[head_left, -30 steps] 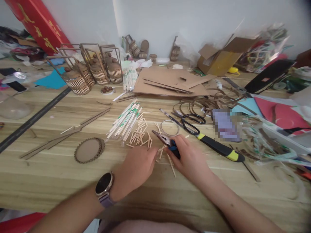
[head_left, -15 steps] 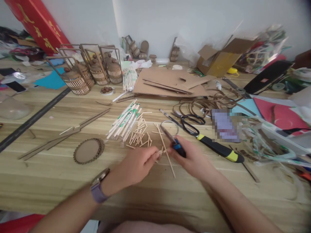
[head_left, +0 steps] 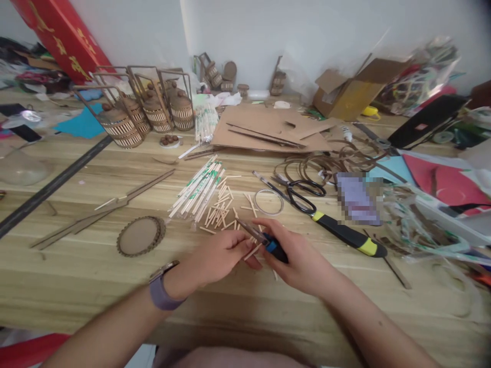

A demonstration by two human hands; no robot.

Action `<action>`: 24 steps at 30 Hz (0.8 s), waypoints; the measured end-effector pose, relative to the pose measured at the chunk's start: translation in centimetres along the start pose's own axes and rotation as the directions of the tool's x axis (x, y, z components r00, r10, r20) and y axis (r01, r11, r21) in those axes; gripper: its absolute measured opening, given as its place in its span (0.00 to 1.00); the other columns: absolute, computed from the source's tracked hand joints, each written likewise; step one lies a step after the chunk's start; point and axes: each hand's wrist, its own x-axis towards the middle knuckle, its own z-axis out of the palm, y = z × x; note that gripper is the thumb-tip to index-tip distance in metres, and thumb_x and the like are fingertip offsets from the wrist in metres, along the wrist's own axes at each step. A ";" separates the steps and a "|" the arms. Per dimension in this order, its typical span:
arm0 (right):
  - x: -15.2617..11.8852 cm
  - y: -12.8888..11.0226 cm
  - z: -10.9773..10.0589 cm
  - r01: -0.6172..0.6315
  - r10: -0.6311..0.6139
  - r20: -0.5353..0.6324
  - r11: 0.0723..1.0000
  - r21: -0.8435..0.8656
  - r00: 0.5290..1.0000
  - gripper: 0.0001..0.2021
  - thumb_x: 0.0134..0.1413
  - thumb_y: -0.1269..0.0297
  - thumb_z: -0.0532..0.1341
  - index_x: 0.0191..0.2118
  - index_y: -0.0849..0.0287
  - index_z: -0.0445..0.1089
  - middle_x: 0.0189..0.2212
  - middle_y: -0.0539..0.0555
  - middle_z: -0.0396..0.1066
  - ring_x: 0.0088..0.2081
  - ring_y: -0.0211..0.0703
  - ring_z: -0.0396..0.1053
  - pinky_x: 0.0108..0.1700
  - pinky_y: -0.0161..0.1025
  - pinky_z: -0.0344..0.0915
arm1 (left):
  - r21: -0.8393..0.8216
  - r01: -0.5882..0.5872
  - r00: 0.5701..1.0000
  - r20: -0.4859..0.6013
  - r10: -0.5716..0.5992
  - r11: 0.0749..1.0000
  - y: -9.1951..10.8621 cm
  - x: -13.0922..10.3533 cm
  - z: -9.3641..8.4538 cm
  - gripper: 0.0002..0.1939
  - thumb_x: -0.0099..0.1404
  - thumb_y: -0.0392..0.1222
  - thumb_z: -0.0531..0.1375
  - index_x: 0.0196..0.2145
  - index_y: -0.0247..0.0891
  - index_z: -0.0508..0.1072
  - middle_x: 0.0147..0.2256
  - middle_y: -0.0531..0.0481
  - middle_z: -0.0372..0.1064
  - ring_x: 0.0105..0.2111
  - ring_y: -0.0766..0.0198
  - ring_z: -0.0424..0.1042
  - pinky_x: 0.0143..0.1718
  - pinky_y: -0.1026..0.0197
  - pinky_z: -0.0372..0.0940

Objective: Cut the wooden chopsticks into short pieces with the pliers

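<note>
My left hand point(head_left: 226, 255) is closed, pinching a thin wooden stick point(head_left: 252, 251) between thumb and fingers. In my closed right hand point(head_left: 301, 258) sits a knife point(head_left: 275, 249) with a black and blue handle; its blade points left across the top of my left fingertips, close to the stick. Whether the blade touches the wood I cannot tell. Just beyond my hands lie several short cut stick pieces point(head_left: 218, 212), and a longer stick point(head_left: 251, 204) runs partly under my right hand. Paper-wrapped chopsticks point(head_left: 199, 186) form a pile behind the left hand.
A round scalloped cardboard disc point(head_left: 138, 236) lies left. To the right are a ring point(head_left: 269, 201), black-handled scissors point(head_left: 307, 191), a yellow-black tool handle point(head_left: 345, 232) and coiled brown strips point(head_left: 303, 166). Small lidded baskets point(head_left: 123, 125) and a cardboard sheet point(head_left: 261, 122) stand farther back.
My right hand has turned the knife, so its blade now lies lower and farther left, over my left fingertips. My hands have come closer together.
</note>
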 end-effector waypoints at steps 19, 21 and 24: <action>0.2 -0.3 0.2 0.022 -0.022 0.020 1.000 -0.015 1.000 0.27 0.52 0.74 0.56 0.59 0.55 0.56 0.47 0.57 0.73 0.46 0.49 0.72 0.45 0.43 0.67 | -0.048 -0.040 0.995 0.084 0.044 0.998 -0.8 0.2 0.4 0.16 0.70 0.51 0.49 0.35 0.38 0.70 0.28 0.51 0.76 0.32 0.63 0.73 0.36 0.62 0.62; 0.2 -0.3 0.3 0.039 -0.039 0.014 0.999 -0.007 0.999 0.26 0.53 0.74 0.56 0.58 0.55 0.57 0.48 0.57 0.73 0.47 0.49 0.72 0.46 0.43 0.68 | -0.105 -0.037 0.993 0.109 0.048 0.994 -0.9 0.3 0.4 0.16 0.69 0.53 0.51 0.35 0.38 0.69 0.28 0.51 0.76 0.32 0.62 0.73 0.34 0.63 0.61; 0.4 -0.1 0.5 0.119 -0.120 -0.064 0.993 -0.017 0.991 0.25 0.54 0.74 0.57 0.58 0.54 0.57 0.51 0.59 0.69 0.53 0.49 0.68 0.52 0.46 0.66 | -0.238 0.022 0.992 0.127 0.009 0.971 -0.9 0.3 0.4 0.17 0.66 0.55 0.54 0.34 0.37 0.68 0.27 0.51 0.74 0.30 0.63 0.72 0.31 0.63 0.59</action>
